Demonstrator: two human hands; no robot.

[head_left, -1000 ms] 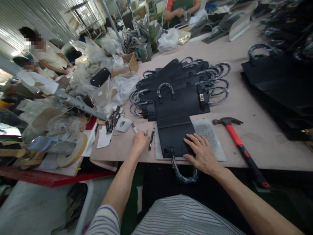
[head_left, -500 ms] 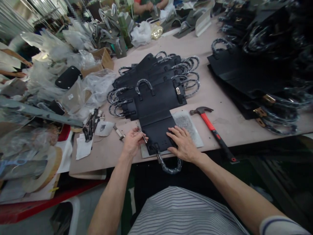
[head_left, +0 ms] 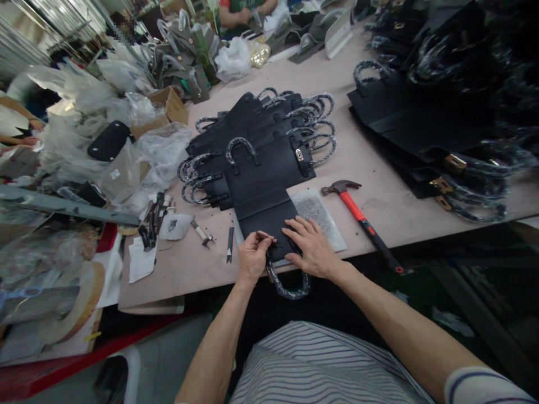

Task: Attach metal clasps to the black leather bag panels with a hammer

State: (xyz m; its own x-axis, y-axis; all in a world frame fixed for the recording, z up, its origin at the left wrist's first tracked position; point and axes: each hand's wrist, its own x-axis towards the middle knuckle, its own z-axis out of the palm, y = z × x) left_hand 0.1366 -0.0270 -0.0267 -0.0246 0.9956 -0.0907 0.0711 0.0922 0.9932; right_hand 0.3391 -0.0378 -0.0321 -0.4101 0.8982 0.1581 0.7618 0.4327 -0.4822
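Note:
A flat black bag panel (head_left: 263, 210) lies in front of me at the table's edge, with its plastic-wrapped handle (head_left: 290, 292) hanging over the edge. My left hand (head_left: 251, 259) pinches a thin rod-like tool (head_left: 265, 235) above the lower left part of the panel. What its tip touches I cannot tell. My right hand (head_left: 314, 248) lies with spread fingers on the panel's right side and holds nothing. Under the panel sits a pale, worn slab (head_left: 318, 216). To the left, a dark flat tool with a notched end (head_left: 229, 245) rests near my left hand.
A claw hammer (head_left: 357, 210) with a red and black grip lies on the right. More black bag panels (head_left: 273, 129) overlap ahead, and another pile (head_left: 404, 123) stands at far right. Plastic bags (head_left: 164, 146), a carton (head_left: 170, 106) and small tools (head_left: 154, 219) crowd the left. Another person (head_left: 242, 17) sits opposite.
My left hand has moved right with the thin tool, from the panel's left edge to over the panel. The dark notched tool on the table now shows. My right hand stays on the panel.

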